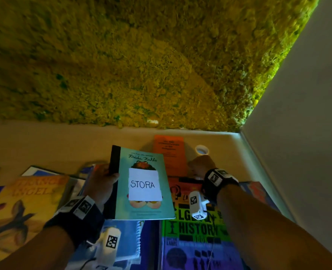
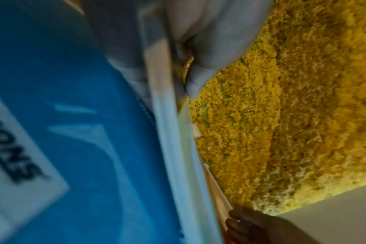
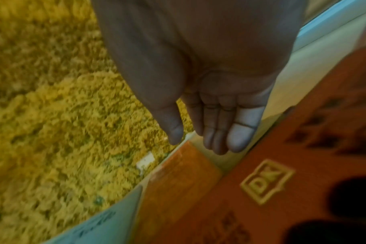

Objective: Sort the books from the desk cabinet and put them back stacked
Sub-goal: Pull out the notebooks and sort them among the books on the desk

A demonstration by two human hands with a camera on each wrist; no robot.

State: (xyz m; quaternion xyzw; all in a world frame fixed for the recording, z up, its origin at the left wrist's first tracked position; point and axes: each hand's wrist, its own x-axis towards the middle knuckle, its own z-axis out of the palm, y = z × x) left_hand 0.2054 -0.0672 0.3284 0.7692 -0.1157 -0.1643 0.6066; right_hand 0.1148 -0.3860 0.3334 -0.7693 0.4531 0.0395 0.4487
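A teal Frida Kahlo book (image 1: 141, 182) with a black spine and a white paper slip reading STORA is held above the desk. My left hand (image 1: 106, 178) grips it at the spine, thumb on the cover; the left wrist view shows its page edge (image 2: 169, 148) pinched in that hand (image 2: 198, 69). My right hand (image 1: 200, 164) hovers over the top end of a rainbow-coloured LGBT history book (image 1: 196, 228). In the right wrist view its fingers (image 3: 215, 132) hang straight and hold nothing. A thin orange booklet (image 1: 169, 152) lies just beyond.
Several more books lie on the white desk (image 1: 44, 145): a yellow Strange Angels book (image 1: 20, 207) at left and a blue spiral-bound one (image 1: 126, 236) under the held book. A white tape roll (image 1: 201, 149) sits near the back. A moss wall (image 1: 141, 65) and a white side wall (image 1: 307, 114) close the corner.
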